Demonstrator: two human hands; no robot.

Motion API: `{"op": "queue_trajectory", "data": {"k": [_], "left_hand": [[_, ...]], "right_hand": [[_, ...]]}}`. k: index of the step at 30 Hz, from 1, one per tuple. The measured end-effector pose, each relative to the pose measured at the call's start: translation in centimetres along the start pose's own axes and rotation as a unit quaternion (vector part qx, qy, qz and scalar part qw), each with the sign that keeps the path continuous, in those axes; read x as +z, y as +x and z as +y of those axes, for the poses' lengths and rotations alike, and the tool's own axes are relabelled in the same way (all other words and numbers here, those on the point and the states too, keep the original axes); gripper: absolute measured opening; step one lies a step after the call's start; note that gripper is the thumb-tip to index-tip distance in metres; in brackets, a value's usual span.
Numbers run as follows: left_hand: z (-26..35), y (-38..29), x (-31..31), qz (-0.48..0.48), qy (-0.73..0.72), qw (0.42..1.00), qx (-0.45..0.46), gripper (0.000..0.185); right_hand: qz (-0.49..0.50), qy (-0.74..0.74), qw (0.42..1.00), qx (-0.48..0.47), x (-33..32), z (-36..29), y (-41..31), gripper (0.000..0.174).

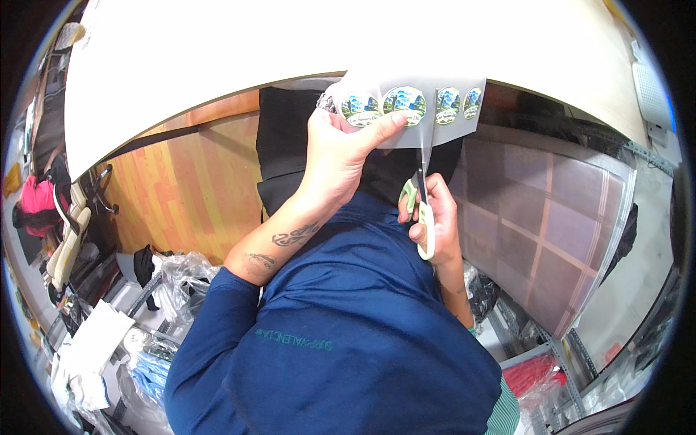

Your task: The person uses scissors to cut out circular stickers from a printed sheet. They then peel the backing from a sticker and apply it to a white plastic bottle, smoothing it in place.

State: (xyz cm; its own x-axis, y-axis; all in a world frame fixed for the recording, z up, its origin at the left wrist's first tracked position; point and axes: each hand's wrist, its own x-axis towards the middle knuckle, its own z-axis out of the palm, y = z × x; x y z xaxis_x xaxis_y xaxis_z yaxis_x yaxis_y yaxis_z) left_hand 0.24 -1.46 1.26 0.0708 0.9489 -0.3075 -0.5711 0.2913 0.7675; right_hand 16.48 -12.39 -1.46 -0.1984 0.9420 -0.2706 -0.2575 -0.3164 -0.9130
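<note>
My left hand grips a translucent sheet by its left part, the thumb lying across the front. On the sheet is a row of several round printed emblems with blue and green landscapes and some writing. Scissors with pale green handles are in my right hand, fingers and thumb through the loops. Their blades point up at the sheet between the second and third emblems from the left. The sheet is raised just at the near edge of a white table; whether it rests on it is unclear.
The white table spans the top. Below left is a wood-patterned floor; at right hangs or stands a checked plastic-covered panel. Metal shelving with bagged garments is behind on both sides. A person in pink is far left near a cream chair.
</note>
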Motion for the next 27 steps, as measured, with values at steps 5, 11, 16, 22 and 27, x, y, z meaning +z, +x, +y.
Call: {"op": "queue_trajectory", "data": {"k": [5, 11, 16, 22, 27], "left_hand": [[-0.4, -0.5, -0.9, -0.003, 0.02, 0.998, -0.054, 0.035], [-0.3, -0.8, -0.2, 0.0, -0.026, 0.998, -0.057, 0.029], [-0.1, -0.8, -0.3, -0.006, 0.005, 0.998, -0.062, 0.028], [-0.2, -0.9, -0.2, -0.007, 0.009, 0.998, -0.054, 0.028], [-0.3, -0.9, 0.1, -0.008, 0.015, 0.999, -0.05, 0.028]], "right_hand": [[-0.017, -0.01, 1.0, 0.007, 0.1, -0.5, -0.1, 0.066], [-0.015, -0.055, 0.998, -0.005, 0.1, -0.5, -0.4, 0.068], [-0.024, -0.051, 0.998, 0.03, 0.3, -0.9, -0.7, 0.074], [-0.021, -0.087, 0.996, 0.022, 0.4, -1.4, -0.8, 0.073], [0.003, -0.128, 0.992, 0.0, 0.6, -1.5, -0.9, 0.071]]}}
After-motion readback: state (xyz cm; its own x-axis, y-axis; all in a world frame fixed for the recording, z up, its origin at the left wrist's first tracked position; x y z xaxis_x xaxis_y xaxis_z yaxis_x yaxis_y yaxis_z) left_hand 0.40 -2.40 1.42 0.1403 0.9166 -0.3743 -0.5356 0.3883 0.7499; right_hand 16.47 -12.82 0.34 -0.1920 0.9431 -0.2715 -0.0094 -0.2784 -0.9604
